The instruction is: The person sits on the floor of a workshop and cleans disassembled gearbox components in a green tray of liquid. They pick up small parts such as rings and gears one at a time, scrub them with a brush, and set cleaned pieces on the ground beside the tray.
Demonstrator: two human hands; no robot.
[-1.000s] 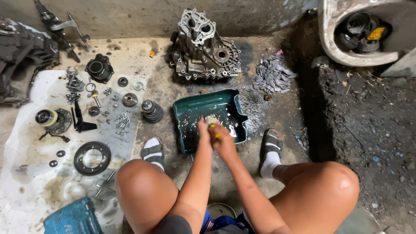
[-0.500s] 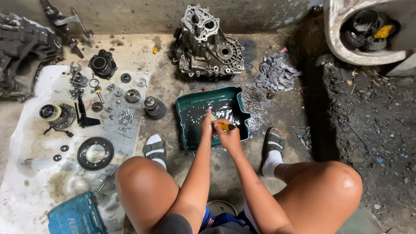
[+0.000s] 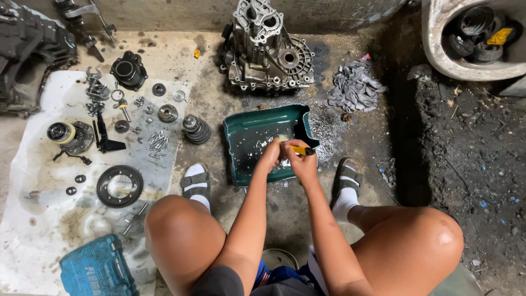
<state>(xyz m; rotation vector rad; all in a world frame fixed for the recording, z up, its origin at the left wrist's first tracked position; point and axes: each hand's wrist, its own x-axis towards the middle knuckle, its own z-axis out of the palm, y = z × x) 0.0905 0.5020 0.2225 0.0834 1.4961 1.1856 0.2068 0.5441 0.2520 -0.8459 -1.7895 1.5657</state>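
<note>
I squat over a dark green tray (image 3: 246,123) on the concrete floor. My left hand (image 3: 270,155) and my right hand (image 3: 298,163) are held together above the tray's right half. The right hand grips a small yellow-handled brush (image 3: 302,149) whose dark tip points right. The left hand is closed on a small pale part that its fingers mostly hide. Wet white specks cover the tray's bottom.
A grey gearbox housing (image 3: 267,49) stands behind the tray, a heap of grey rags (image 3: 355,86) to its right. On a white sheet (image 3: 38,181) at left lie gears, a ring gear (image 3: 119,186), bolts and bearings. A blue tool case (image 3: 98,268) sits near my left knee.
My hands have stayed together over the tray, shifting slightly toward me and to the right. The view has drifted a little; the parts on the floor have not moved.
</note>
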